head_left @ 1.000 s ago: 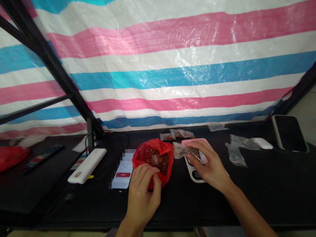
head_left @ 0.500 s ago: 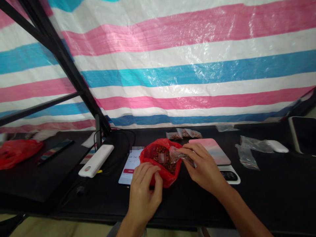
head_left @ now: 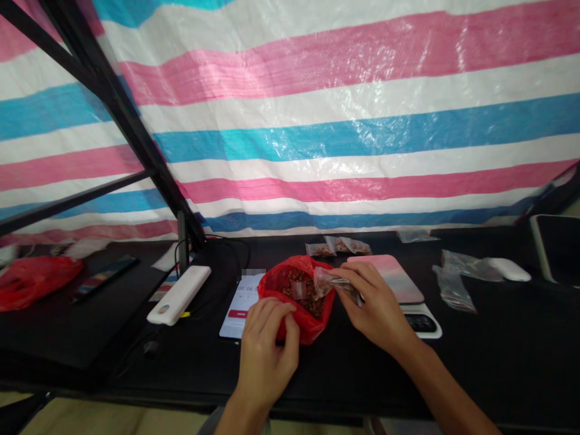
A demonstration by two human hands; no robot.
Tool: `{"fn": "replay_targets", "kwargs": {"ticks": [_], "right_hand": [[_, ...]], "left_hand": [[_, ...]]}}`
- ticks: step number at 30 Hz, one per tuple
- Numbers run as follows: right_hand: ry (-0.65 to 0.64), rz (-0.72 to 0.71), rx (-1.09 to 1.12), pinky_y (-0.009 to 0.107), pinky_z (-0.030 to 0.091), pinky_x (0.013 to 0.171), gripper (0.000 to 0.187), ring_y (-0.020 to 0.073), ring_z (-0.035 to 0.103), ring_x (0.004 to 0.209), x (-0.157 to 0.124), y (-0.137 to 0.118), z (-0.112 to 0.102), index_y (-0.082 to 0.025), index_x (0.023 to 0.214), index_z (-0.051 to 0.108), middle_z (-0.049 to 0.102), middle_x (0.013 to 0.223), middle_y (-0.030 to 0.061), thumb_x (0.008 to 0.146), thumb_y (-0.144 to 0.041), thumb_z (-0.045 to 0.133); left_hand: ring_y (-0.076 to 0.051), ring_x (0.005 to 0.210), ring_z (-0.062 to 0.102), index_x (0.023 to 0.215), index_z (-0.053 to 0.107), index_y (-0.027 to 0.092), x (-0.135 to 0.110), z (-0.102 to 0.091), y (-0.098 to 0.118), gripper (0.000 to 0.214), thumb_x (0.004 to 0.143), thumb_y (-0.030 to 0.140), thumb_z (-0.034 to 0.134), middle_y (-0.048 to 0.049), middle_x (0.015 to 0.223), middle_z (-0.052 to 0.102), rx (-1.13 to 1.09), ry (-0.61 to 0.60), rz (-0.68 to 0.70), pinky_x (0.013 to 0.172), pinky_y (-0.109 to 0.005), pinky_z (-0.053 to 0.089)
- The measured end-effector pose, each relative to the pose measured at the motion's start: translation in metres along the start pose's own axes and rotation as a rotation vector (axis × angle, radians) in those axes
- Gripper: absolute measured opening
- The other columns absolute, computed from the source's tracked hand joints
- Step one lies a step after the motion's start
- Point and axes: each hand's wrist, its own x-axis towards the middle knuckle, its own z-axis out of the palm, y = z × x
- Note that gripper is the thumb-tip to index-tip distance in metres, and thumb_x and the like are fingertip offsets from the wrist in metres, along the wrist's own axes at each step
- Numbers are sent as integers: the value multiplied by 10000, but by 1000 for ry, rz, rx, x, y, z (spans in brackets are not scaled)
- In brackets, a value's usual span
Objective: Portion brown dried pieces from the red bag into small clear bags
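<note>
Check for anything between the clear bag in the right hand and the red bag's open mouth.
Nothing visible blocks it. In this view the clear bag, held in the right hand, overlaps the right rim of the red bag, beside the brown pieces inside. The left hand is at the near rim, off that line.

Open tabletop (head_left: 335, 380) before the red bag (head_left: 312, 329), phone (head_left: 233, 325) blocking its left, scale (head_left: 389, 277) its right

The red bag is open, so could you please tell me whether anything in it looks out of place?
Perhaps: a clear object lies on the brown bits in the red bag, looking unlike them. I cannot tell what it is.
</note>
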Motion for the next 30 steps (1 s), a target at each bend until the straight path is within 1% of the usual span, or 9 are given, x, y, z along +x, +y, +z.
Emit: {"fn": "replay_targets", "kwargs": {"ticks": [3, 9, 12, 19, 23, 30], "right_hand": [[16, 22, 8, 416, 533, 928, 320, 260, 616, 1088, 0, 1, 0, -265, 1204, 667, 666, 1131, 79, 922, -121, 626], [5, -36, -14, 437, 524, 925, 332, 251, 621, 1057, -1, -4, -2, -279, 1203, 668, 686, 1111, 68, 943, -93, 577], [38, 8, -7, 441, 529, 923, 315, 257, 616, 1076, -1, -6, -2, -275, 1195, 670, 681, 1106, 72, 945, -104, 583], [35, 95, 50, 467, 536, 948, 296, 266, 623, 1096, -2, -7, 4, -286, 1177, 679, 679, 1109, 74, 940, -130, 596], [41, 138, 47, 483, 532, 950, 283, 276, 625, 1096, -2, -6, 7, -286, 1162, 686, 675, 1108, 76, 931, -141, 607], [61, 145, 30, 486, 526, 924, 264, 277, 626, 1070, -3, -2, 8, -273, 1136, 699, 678, 1091, 77, 921, -144, 617]], "left_hand": [[-184, 925, 636, 986, 630, 222, 1, 2, 1, 190, 941, 64, 535, -13, 927, 698, -3, -1, 0, 873, -340, 499], [-190, 912, 652, 979, 640, 225, 3, 3, 4, 183, 941, 78, 535, -14, 920, 709, 14, 6, 2, 860, -344, 513], [-194, 902, 664, 971, 646, 225, 4, 4, 5, 186, 941, 83, 531, -18, 915, 715, 9, 5, 4, 848, -346, 524], [-201, 891, 674, 962, 656, 225, 4, 4, 5, 185, 943, 94, 527, -25, 909, 719, -26, 6, -29, 819, -349, 535], [-191, 905, 667, 979, 654, 227, 1, 2, 2, 181, 944, 94, 537, -17, 919, 715, -26, 6, -43, 844, -347, 523], [-179, 921, 653, 987, 643, 232, 1, -1, 1, 187, 954, 81, 536, -13, 931, 715, -19, 23, -39, 867, -338, 504]]}}
